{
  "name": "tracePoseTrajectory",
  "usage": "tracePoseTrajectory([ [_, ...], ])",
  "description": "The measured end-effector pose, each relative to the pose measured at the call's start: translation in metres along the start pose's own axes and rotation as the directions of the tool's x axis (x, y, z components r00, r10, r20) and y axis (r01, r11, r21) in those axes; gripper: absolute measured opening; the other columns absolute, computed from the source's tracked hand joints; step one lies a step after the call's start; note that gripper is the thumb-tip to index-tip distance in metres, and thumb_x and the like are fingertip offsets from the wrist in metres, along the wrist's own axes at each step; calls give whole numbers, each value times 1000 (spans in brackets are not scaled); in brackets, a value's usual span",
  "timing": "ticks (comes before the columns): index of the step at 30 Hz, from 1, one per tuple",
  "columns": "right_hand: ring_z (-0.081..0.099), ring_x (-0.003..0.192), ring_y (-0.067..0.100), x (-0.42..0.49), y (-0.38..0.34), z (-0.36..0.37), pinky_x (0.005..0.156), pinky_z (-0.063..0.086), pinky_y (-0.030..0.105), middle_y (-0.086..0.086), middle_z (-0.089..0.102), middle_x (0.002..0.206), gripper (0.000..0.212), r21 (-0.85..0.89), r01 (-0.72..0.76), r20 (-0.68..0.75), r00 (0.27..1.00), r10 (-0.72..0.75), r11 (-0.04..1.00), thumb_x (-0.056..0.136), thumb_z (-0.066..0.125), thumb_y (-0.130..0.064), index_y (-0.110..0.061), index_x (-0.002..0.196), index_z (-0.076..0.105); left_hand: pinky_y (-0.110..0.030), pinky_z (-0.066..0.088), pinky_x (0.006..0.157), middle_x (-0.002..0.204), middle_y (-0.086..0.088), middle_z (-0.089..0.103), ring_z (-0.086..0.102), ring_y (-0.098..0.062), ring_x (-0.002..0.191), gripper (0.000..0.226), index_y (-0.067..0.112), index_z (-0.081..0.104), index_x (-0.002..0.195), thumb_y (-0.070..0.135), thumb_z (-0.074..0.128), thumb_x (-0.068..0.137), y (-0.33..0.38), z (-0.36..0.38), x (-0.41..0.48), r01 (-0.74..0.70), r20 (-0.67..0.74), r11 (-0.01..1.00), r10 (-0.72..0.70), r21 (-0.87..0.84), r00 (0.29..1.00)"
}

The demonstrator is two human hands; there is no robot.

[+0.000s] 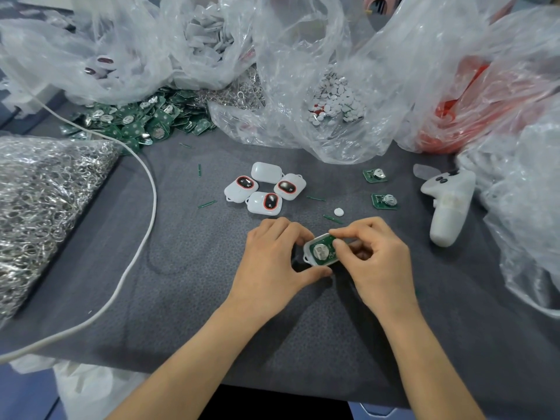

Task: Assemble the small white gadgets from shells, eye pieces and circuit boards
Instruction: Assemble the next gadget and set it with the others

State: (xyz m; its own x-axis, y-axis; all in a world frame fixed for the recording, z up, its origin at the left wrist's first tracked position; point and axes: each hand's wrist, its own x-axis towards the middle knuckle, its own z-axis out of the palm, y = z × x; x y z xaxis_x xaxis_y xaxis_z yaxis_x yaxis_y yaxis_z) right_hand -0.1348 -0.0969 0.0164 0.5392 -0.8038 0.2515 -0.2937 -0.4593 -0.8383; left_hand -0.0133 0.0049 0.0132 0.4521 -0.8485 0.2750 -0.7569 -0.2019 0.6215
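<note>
Both hands are meeting over the grey bench [197, 268] near its front middle. The left hand [272, 256] is gripping a white shell [307, 248] between curled fingers and thumb, while the right hand [374, 257] is pinching the green circuit board [331, 256] lying inside it. Four white gadgets [265, 187] are sitting clustered just beyond.

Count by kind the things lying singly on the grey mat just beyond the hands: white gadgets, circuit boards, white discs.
White gadgets: 4
Circuit boards: 2
White disc: 1
Total: 7
</note>
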Motion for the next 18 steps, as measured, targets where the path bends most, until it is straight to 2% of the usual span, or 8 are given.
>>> tracePoseTrajectory([
  [4, 58, 66, 7, 0, 0, 1, 61, 45, 13, -4, 59, 86, 12, -24, 10, 10, 1000, -9, 1000, 77, 76, -8, -16, 86, 74, -32, 37, 83, 88, 8, 56, 47, -12, 90, 41, 22, 64, 91, 47, 82, 64, 1, 0, 0, 4, 4, 1000, -4, -2, 1000],
  [18, 57, 65, 2, 1, -1, 4, 62, 41, 6, -3, 60, 85, 14, -78, 19, 8, 1000, -19, 997, 77, 75, -4, -14, 87, 73, -32, 37, 80, 85, 8, 56, 47, -13, 88, 40, 20, 62, 88, 47, 81, 65, 0, 0, 0, -5, -10, 1000, 5, 18, 1000],
])
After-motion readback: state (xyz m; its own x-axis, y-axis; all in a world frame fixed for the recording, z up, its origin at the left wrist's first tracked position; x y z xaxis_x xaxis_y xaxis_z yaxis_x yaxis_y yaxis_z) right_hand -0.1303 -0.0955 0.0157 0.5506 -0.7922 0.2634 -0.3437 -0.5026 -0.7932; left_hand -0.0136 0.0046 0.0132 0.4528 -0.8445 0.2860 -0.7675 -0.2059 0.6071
